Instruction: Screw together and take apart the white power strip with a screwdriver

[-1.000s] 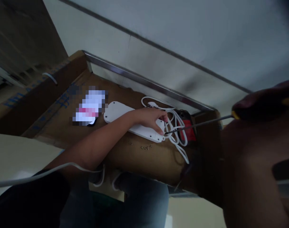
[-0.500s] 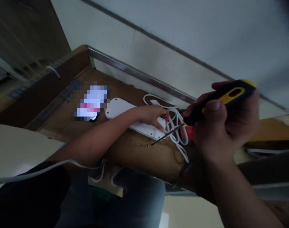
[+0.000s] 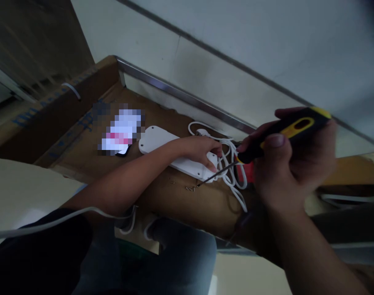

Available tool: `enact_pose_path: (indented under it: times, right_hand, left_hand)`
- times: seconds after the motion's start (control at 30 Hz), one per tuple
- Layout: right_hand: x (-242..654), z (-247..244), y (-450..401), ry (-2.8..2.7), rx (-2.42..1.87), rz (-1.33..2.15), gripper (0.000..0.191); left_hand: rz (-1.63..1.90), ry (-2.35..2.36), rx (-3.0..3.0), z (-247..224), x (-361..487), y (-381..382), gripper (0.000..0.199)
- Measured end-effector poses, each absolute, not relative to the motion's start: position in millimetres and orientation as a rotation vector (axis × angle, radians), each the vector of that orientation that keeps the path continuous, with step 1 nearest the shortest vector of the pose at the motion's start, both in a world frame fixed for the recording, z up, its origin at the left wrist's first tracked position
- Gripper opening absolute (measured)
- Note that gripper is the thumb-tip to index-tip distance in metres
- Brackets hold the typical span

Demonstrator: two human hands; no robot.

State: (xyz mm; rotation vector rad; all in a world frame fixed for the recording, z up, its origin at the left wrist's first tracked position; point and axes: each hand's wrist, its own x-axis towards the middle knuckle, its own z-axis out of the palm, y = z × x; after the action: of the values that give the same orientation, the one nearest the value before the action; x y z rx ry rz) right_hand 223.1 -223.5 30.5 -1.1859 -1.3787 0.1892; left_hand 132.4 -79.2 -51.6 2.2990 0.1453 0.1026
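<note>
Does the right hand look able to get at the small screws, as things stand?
Yes, most likely: the right hand holds a screwdriver whose tip appears right by the small screws, and these lie uncovered on the cardboard, beside the white case.

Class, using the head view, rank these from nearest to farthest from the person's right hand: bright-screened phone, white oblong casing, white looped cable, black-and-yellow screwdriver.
1. Black-and-yellow screwdriver: held in the right hand.
2. White looped cable: left of that hand.
3. White oblong casing: farther left, under the left hand.
4. Bright-screened phone: farthest left.
</note>
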Motion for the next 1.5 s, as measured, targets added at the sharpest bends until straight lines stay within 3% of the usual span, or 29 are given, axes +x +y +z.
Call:
enact_pose_path:
  times: [0.1,0.2,0.43,0.63,1.07,1.5]
  right_hand:
    - [223.2,31.0,-221.7,-1.360,-1.153,0.154,0.034]
    - [228.5,31.0,-218.2,-1.339,-1.120,0.110,0.033]
    - [270.7,32.5,-204.0,-1.183,-1.067,-0.059,0.036]
    - [293.8,35.4,-198.7,-1.110,-1.103,-0.074,0.061]
    - [290.3,31.7,-199.2,-1.150,-1.088,-0.051,0.043]
    - [285.8,32.6,-200.1,-1.171,-1.091,-0.063,0.052]
  left_hand:
    - [0.124,0.118,2.272,-54.0,133.7,-77.4,0.047]
    - [0.129,0.057,2.157,-54.2,136.0,-75.6,0.028]
    - [0.338,0.077,2.011,-47.7,137.2,-75.0,0.052]
    - [0.286,-0.076,2.007,-53.2,139.1,-71.5,0.049]
    - [0.246,-0.042,2.076,-56.4,141.3,-71.6,0.048]
    - [0.230,-0.071,2.067,-51.5,139.3,-74.1,0.036]
